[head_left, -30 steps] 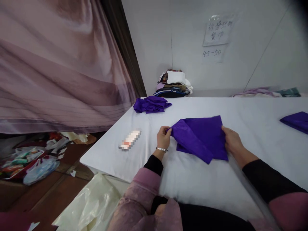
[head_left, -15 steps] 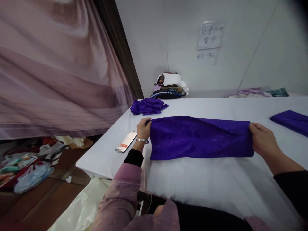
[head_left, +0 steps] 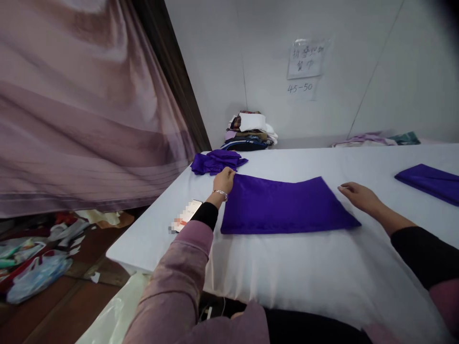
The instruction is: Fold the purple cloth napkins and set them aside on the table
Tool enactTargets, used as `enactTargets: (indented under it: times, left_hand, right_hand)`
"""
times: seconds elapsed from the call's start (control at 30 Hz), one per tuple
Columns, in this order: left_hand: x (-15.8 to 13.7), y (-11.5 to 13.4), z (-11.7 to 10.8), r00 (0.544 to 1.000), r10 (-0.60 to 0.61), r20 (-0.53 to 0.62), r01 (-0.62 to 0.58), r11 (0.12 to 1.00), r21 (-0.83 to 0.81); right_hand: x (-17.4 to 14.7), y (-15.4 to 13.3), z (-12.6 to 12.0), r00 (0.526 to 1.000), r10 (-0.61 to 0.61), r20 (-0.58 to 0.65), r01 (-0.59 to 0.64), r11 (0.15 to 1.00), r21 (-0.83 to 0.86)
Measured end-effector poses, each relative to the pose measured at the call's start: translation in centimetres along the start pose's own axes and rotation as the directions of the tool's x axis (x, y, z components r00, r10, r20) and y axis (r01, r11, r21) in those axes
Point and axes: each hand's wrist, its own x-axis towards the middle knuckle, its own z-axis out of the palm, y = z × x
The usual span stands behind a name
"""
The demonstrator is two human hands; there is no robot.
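Note:
A purple cloth napkin [head_left: 283, 205] lies spread on the white-covered table [head_left: 287, 267] in front of me, its long lower edge nearly straight. My left hand [head_left: 224, 180], with a bracelet at the wrist, pinches the cloth's upper left corner. Off the cloth's right side, my right hand [head_left: 356, 195] hovers with fingers stretched toward it, holding nothing and apart from the fabric. Beyond my left hand is a crumpled heap of purple cloth [head_left: 217, 161]. Further right on the table rests a folded purple cloth [head_left: 430, 183].
Left of my forearm a phone [head_left: 188, 215] lies on the table. Folded clothes [head_left: 251, 131] are stacked against the wall behind the table, with more fabric [head_left: 369, 138] to the right. A pink curtain [head_left: 82, 110] hangs at the left; plastic bags [head_left: 39, 277] lie on the floor.
My right hand has let go of the cloth's right end and drawn away from it. The cloth has come down onto the table, its right side slanting. My left hand still grips its corner.

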Motion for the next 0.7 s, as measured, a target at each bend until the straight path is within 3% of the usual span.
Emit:
enactTargets:
  times: [0.1, 0.2, 0.27, 0.37, 0.43, 0.5, 0.6, 0.7]
  left_hand:
    - [-0.6, 1.4, -0.6, 0.998, 0.055, -0.043, -0.065, 0.958, -0.28]
    - [-2.1, 3.8, -2.4, 0.985, 0.155, -0.071, -0.17, 0.875, -0.454]
    - [-3.9, 5.9, -4.1, 0.975, 0.217, -0.05, -0.212, 0.836, -0.505]
    - [-7.9, 8.9, -7.2, 0.959, 0.278, 0.054, -0.198, 0.794, -0.574]
    - [-10.8, 10.2, -9.4, 0.926, 0.333, 0.178, -0.158, 0.77, -0.619]
    - [-13.6, 10.7, -11.1, 0.873, 0.385, 0.3, -0.117, 0.762, -0.637]
    - [-16.3, 9.8, -12.4, 0.807, 0.418, 0.417, -0.078, 0.775, -0.627]
    - [-17.3, 7.8, -12.2, 0.801, 0.378, 0.463, -0.029, 0.798, -0.602]
  right_hand:
    - [-0.9, -0.9, 0.6, 0.99, -0.132, 0.056, 0.138, 0.985, -0.107]
    - [-2.2, -4.0, 1.6, 0.934, -0.31, 0.178, 0.316, 0.949, -0.004]
    - [-3.1, -6.7, 2.5, 0.85, -0.447, 0.278, 0.451, 0.891, 0.052]
    - [-3.9, -10.3, 3.5, 0.668, -0.629, 0.399, 0.642, 0.757, 0.119]
    - [-4.1, -11.3, 3.7, 0.556, -0.696, 0.455, 0.73, 0.67, 0.133]
    - [-4.2, -10.8, 3.4, 0.479, -0.72, 0.503, 0.794, 0.599, 0.101]
    - [-4.7, -8.3, 1.6, 0.439, -0.672, 0.596, 0.834, 0.552, 0.008]
    - [-6.6, -5.7, -1.4, 0.485, -0.581, 0.654, 0.785, 0.619, -0.032]
